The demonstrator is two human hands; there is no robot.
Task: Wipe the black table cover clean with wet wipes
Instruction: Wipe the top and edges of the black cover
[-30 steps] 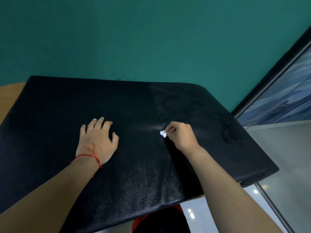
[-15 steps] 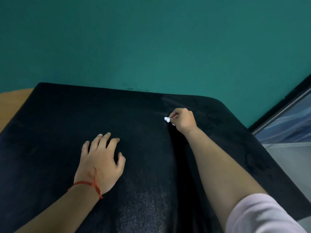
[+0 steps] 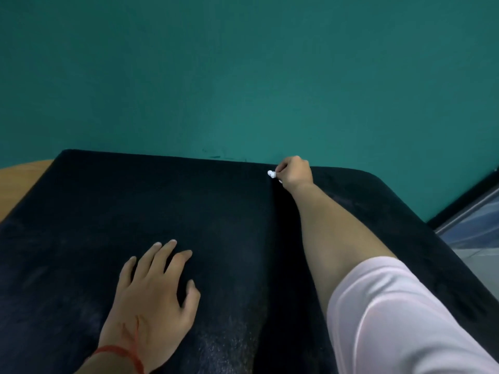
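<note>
Right hand (image 3: pixel 295 172) pinches one wet wipe (image 3: pixel 272 174); left hand (image 3: pixel 154 295) rests flat on one black table cover (image 3: pixel 81 225).

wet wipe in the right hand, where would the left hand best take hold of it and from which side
Pinch the small white wad of the wet wipe poking out left of the right hand, coming from the left, low over the black table cover. That hand's curled fingers hide the rest.

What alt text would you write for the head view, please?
The right hand pinches a small white wet wipe at the far edge of the black table cover. The left hand rests flat on the cover, nearer the camera.
</note>
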